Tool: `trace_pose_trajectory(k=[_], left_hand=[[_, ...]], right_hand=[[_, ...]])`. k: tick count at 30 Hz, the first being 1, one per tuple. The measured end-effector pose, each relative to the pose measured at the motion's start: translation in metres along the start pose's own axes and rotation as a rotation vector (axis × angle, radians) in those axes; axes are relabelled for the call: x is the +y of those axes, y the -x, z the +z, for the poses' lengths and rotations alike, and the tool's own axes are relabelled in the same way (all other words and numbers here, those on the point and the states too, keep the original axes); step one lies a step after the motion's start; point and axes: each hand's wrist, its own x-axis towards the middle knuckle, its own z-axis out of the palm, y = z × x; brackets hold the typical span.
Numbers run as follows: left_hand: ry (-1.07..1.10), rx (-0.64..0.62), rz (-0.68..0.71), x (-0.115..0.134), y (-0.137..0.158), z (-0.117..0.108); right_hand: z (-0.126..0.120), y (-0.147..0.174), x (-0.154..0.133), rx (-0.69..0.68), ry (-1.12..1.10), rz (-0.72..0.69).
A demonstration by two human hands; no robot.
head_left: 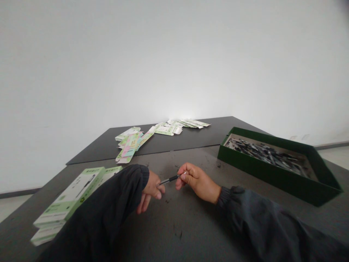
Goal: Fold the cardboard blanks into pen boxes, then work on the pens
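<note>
Head view. A slim black pen with a silvery tip (169,179) is held level just above the dark grey desk (191,225), spanning the gap between the two hands. The left hand (149,191), emerging from a dark sleeve, pinches the nearer, pointed end between thumb and forefinger, its remaining fingers (141,208) curled loosely downward. The right hand (196,181) closes thumb and fingertips around the opposite end of the barrel; its palm holds nothing else. Both grips are closed on the pen only.

The pen is judged light, rigid and smooth-walled, so a fingertip pinch should suffice; the barrel's middle, or the thicker section near the right hand, offers the surest hold, whereas the narrow tip is likely to slip or roll.

To the right, apart from the hands, stands a shallow dark green cardboard tray (275,176) filled with many similar dark pens. At the left, beside the left sleeve, lies a stack of flat green-and-white cartons (68,203); further flattened pastel cartons (133,143) are scattered at the far edge of the desk.
</note>
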Motion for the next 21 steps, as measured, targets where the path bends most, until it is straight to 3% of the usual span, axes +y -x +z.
trace_pose_trajectory(k=[6,13,21], left_hand=[[0.058,-0.065,0.015,-0.009,-0.006,-0.006],[0.061,-0.019,0.014,-0.007,-0.003,-0.003],[0.079,0.021,-0.019,0.003,0.001,0.002]], right_hand=[[0.002,-0.002,0.003,0.029,-0.051,0.044],[-0.004,-0.004,0.007,0.056,0.128,0.096],[-0.003,-0.002,0.007,0.078,0.303,0.047]])
